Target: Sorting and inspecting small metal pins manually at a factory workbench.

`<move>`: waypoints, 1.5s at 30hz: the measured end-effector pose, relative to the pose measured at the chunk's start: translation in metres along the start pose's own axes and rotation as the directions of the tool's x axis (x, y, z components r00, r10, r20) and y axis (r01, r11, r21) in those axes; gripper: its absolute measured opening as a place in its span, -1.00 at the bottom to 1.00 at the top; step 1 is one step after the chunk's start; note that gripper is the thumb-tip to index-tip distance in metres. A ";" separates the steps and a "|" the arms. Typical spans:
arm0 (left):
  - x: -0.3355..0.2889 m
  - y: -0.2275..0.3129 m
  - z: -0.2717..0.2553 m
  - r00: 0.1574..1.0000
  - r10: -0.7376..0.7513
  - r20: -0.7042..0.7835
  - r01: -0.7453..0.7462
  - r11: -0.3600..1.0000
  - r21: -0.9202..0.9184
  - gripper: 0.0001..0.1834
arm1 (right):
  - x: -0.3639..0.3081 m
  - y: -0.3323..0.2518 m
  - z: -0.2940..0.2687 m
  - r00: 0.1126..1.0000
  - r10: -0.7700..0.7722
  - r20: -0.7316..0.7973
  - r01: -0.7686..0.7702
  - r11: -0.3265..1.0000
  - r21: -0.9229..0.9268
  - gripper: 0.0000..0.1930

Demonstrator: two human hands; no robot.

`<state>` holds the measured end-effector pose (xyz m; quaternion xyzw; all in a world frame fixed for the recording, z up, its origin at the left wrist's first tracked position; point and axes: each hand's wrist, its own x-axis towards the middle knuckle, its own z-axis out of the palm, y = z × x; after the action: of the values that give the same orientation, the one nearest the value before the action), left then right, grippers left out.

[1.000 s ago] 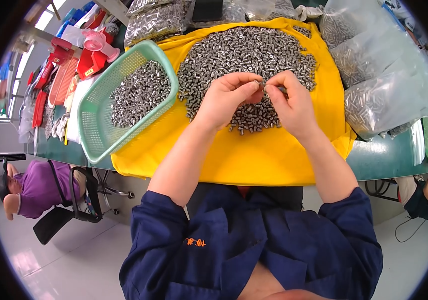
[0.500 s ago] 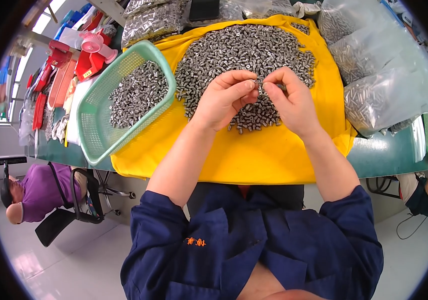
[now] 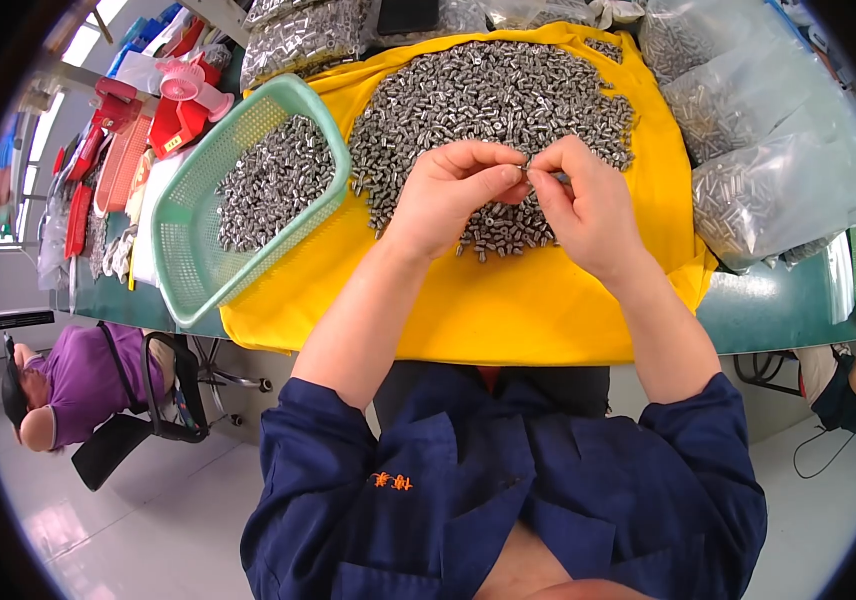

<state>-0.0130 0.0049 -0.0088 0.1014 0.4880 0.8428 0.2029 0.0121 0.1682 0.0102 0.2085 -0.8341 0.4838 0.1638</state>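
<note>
My left hand (image 3: 456, 193) and my right hand (image 3: 585, 203) meet fingertip to fingertip over a wide heap of small metal cylindrical parts (image 3: 478, 95). Both are closed in a pinch around a tiny metal part, mostly hidden by the fingers. The heap lies on a yellow cloth (image 3: 448, 315) spread over the table. To the left of my left hand stands a green plastic basket (image 3: 210, 300), partly filled with similar metal parts (image 3: 278, 185).
Clear plastic bags of metal parts (image 3: 748, 200) line the right side, and more bags (image 3: 308, 45) sit at the back. Red bins (image 3: 180, 122) and a pink fan (image 3: 186, 82) stand at the far left. One person in purple (image 3: 98, 380) sits left; another person (image 3: 853, 400) is at right.
The left fingertips have shifted slightly right, closing up against the right ones. The small part between them is now more covered.
</note>
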 end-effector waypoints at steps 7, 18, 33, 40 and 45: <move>0.006 0.002 0.007 0.992 0.110 -0.066 -0.091 0.964 0.249 -0.86 | 0.003 0.000 0.003 0.999 0.008 -0.037 -0.009 0.999 -0.031 -0.95; 0.005 0.007 -0.007 0.996 0.050 -0.074 -0.058 0.992 -0.108 -0.85 | 0.002 -0.005 0.002 0.990 0.111 -0.081 -0.106 0.992 0.074 -0.95; 0.000 0.006 0.002 0.991 0.131 -0.039 -0.110 0.933 0.342 -0.85 | 0.004 0.001 -0.004 0.980 0.192 0.044 -0.196 0.932 0.303 -0.93; -0.001 0.006 0.001 0.995 0.101 -0.007 -0.096 0.962 0.256 -0.83 | 0.003 0.001 -0.004 0.968 0.227 0.107 -0.250 0.913 0.323 -0.93; 0.002 0.007 -0.002 0.993 0.116 -0.009 -0.106 0.940 0.326 -0.86 | 0.005 -0.003 -0.004 0.988 0.132 0.075 -0.140 0.983 0.121 -0.94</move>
<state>-0.0178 0.0011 -0.0042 0.1490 0.6163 0.7625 0.1288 0.0095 0.1692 0.0164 0.1770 -0.8191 0.5384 0.0889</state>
